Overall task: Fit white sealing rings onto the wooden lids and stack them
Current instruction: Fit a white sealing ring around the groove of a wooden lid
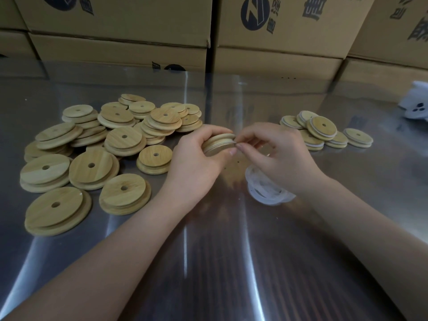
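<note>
Left hand grips a wooden lid on edge above the table, fingers curled round it. Right hand pinches the lid's rim with thumb and forefinger. White sealing rings are heaped under the right wrist. Bare lids are piled at left, ringed lids at right. Cardboard boxes stand behind.

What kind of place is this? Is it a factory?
Probably a small factory or packing workshop: printed cardboard boxes stacked behind a shiny metal table, a heap of identical wooden lids, a pile of white rings, and the left hand and right hand holding one lid.
</note>
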{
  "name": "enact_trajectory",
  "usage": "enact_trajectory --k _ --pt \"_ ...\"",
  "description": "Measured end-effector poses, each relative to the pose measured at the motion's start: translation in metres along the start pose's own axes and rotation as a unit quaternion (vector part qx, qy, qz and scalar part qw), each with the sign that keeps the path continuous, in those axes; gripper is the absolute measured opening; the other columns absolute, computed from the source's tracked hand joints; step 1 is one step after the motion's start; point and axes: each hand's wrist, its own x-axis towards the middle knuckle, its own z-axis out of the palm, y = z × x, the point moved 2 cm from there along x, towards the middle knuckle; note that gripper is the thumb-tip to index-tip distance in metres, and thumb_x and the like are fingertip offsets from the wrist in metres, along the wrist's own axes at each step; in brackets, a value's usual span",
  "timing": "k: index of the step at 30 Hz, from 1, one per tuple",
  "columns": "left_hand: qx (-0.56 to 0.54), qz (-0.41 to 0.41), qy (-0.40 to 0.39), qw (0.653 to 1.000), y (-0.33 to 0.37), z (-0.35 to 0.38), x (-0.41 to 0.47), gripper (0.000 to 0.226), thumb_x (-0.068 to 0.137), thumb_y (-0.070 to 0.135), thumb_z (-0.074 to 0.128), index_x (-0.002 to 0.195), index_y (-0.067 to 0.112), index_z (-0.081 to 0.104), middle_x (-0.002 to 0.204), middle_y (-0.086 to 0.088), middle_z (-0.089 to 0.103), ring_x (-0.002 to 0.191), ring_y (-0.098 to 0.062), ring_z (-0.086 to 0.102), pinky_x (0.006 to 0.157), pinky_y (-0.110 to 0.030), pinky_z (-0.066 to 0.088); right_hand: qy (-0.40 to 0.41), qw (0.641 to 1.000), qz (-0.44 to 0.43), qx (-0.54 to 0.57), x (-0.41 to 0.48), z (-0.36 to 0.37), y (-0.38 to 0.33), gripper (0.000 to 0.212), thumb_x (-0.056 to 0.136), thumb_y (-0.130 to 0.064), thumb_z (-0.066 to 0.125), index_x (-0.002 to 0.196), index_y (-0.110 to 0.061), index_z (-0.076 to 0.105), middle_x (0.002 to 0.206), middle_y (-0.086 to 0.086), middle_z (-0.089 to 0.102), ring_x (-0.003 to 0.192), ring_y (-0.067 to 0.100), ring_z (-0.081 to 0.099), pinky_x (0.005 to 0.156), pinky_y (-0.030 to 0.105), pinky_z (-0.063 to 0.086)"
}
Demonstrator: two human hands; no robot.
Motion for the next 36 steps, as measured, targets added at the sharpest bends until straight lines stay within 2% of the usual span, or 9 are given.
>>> enact_trajectory --k 5,8,13,18,21,23,28,32,36 --pt "-0.017 0.022 0.016 0.999 0.002 -0.002 0.0 0.027 0.081 0.004 0.075 0.091 0.028 0.07 0.089 0.013 0.071 0.088 0.002 0.065 0.079 -0.012 0.049 -0.012 1.0 0.003 0.016 0.0 -0.001 -0.001 0.004 0.086 0.0 0.068 0.088 -0.003 0.069 0.081 0.001 0.067 0.073 0.016 0.061 0.069 0.032 0.051" --pt "-0.012 0.032 0.026 0.999 0.004 -0.002 -0.001 0.029 0.079 0.002 0.076 0.09 0.028 0.071 0.092 0.011 0.071 0.09 0.001 0.066 0.084 -0.016 0.051 -0.001 1.0 -0.002 0.003 0.0 -0.002 -0.001 0.004 0.085 0.0 0.068 0.087 -0.003 0.069 0.081 0.002 0.067 0.072 0.018 0.061 0.069 0.035 0.051" --pt "0.005 0.055 0.031 0.998 0.008 -0.004 0.0 0.029 0.078 -0.002 0.076 0.095 0.021 0.072 0.1 -0.002 0.071 0.096 -0.006 0.066 0.091 -0.025 0.052 0.022 1.0 0.002 -0.011 0.0 -0.002 -0.002 0.001 0.085 -0.002 0.07 0.086 -0.001 0.07 0.078 0.005 0.067 0.071 0.021 0.062 0.067 0.039 0.051" --pt "0.006 0.06 0.018 0.998 0.006 -0.004 0.0 0.028 0.079 -0.001 0.075 0.095 0.022 0.072 0.098 0.003 0.071 0.094 -0.003 0.066 0.087 -0.019 0.053 0.038 0.999 0.023 0.019 -0.001 -0.001 -0.003 0.002 0.083 -0.005 0.073 0.083 -0.003 0.072 0.077 0.001 0.068 0.07 0.017 0.062 0.068 0.032 0.051" --pt "-0.037 0.039 0.015 0.998 0.004 -0.004 0.0 0.025 0.081 0.002 0.074 0.093 0.024 0.071 0.09 0.01 0.071 0.089 0.0 0.066 0.08 -0.016 0.051 0.042 0.994 0.076 0.064 -0.001 -0.001 0.0 0.005 0.084 -0.011 0.074 0.082 -0.006 0.071 0.075 0.001 0.068 0.07 0.017 0.063 0.068 0.034 0.052" --pt "-0.074 0.011 0.018 0.997 0.003 -0.002 0.0 0.022 0.082 0.004 0.073 0.094 0.023 0.071 0.089 0.009 0.071 0.088 -0.002 0.065 0.079 -0.018 0.052 0.036 0.987 0.116 0.105 -0.001 0.0 0.003 0.005 0.085 -0.012 0.073 0.082 -0.01 0.07 0.075 -0.001 0.068 0.07 0.018 0.063 0.068 0.036 0.052" --pt "-0.161 -0.068 0.029 0.984 0.0 -0.001 -0.001 0.016 0.086 0.004 0.069 0.093 0.019 0.071 0.092 0.001 0.072 0.094 -0.016 0.068 0.088 -0.041 0.057 0.019 0.974 0.155 0.161 -0.003 0.007 0.004 0.016 0.086 -0.008 0.07 0.083 -0.023 0.067 0.078 -0.005 0.069 0.074 0.016 0.067 0.071 0.031 0.055" --pt "-0.197 -0.094 0.019 0.976 -0.001 -0.001 -0.001 0.012 0.086 0.007 0.069 0.092 0.017 0.071 0.085 0.006 0.072 0.086 -0.008 0.069 0.082 -0.036 0.06 0.021 0.972 0.172 0.156 -0.002 0.007 0.005 0.021 0.087 -0.008 0.069 0.08 -0.028 0.065 0.078 -0.004 0.07 0.075 0.017 0.068 0.074 0.037 0.057" --pt "-0.183 -0.087 0.028 0.979 -0.001 -0.001 0.001 0.013 0.087 0.009 0.068 0.091 0.021 0.072 0.094 -0.001 0.072 0.091 -0.012 0.069 0.079 -0.033 0.061 0.011 0.972 0.176 0.153 0.0 0.005 0.005 0.022 0.087 -0.005 0.068 0.08 -0.026 0.065 0.079 -0.003 0.071 0.076 0.019 0.069 0.076 0.042 0.057"
